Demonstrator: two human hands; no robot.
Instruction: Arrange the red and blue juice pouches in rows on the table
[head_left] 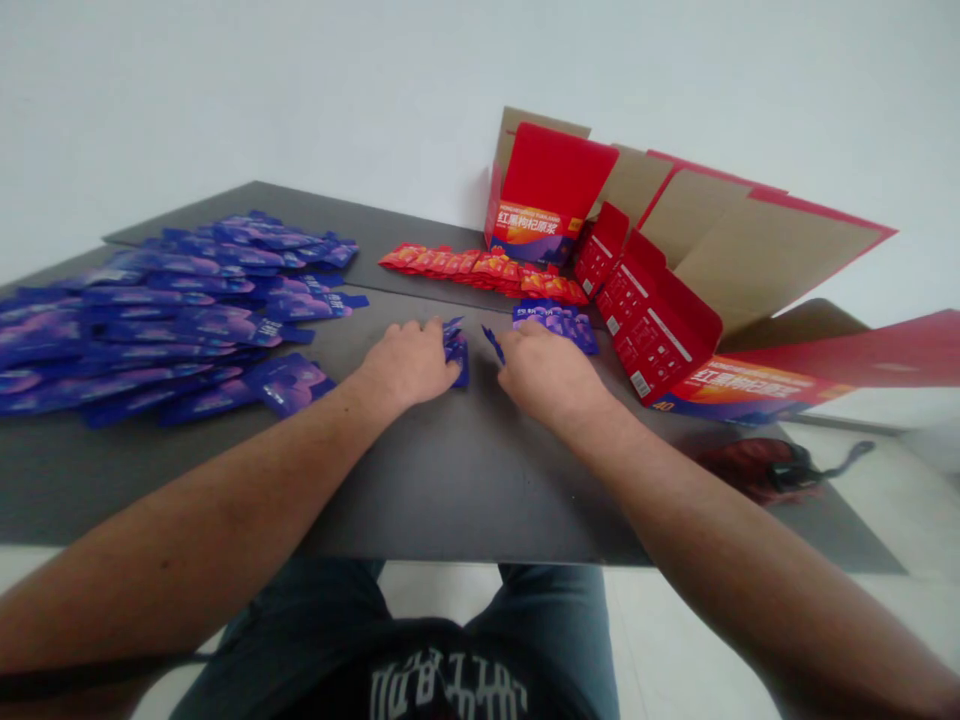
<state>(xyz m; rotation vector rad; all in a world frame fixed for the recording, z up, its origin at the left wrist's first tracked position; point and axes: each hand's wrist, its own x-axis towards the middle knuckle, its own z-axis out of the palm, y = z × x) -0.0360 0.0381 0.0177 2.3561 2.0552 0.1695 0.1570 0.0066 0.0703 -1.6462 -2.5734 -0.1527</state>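
Note:
My left hand [416, 362] is closed around a few purple sachets [458, 362] over the middle of the table. Just across from it, my right hand [541, 368] pinches another purple sachet [492, 343], seen edge-on and partly hidden by the fingers. Beyond the right hand lies a short overlapping row of purple sachets [574, 325]. A big heap of purple sachets [172, 310] spreads over the left side of the table. Behind the hands, red sachets [480, 268] lie overlapped in a long row.
Open red cartons stand at the right: a smaller-looking one [555, 180] at the back and a printed one [667, 320] with raised flaps nearer me. A dark red pouch-like item [750, 468] with a strap lies by the right edge of the grey table [480, 490]. A white wall rises behind.

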